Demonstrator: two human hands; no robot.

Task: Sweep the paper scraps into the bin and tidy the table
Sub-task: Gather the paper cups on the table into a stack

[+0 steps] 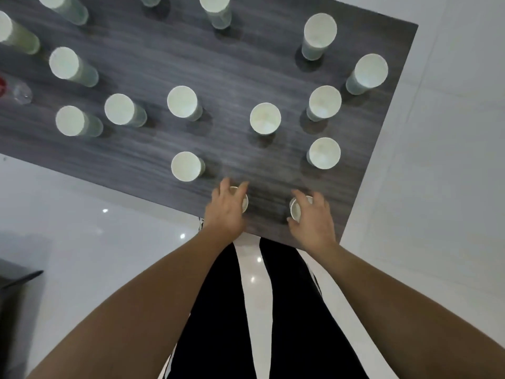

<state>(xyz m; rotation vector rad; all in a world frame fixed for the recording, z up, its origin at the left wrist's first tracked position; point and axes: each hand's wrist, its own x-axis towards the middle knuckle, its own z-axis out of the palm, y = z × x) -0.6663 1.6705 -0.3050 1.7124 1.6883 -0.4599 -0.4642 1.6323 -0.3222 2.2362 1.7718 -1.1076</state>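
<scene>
Your left hand (225,207) curls over a paper cup (244,202) standing near the front edge of the bench (153,64), fingers wrapped round its rim from above. Your right hand (311,217) does the same with a second cup (295,209) just beside it, thumb low on the near side and fingers arched over the top. The two cups stand apart, with bare bench between them.

The bench is a dark grey wood-grain surface, and its right corner juts toward the pale floor (451,160). Many more white paper cups stand upright across it, well apart from one another. The nearest ones are a cup (185,166) just beyond your left hand, a cup (324,153) beyond your right hand, and a cup (265,118) farther back between them. Others spread toward the far edge and the left side.

At the left edge of the bench lies a clear plastic bottle (19,91) on its side, with something red at its end; its label is cut off by the edge of the view.

I can read no writing or brand on any cup; their sides look plain pale green-white. You see no paper scraps and no bin here. Your black trousers (216,310) show below the bench edge.
</scene>
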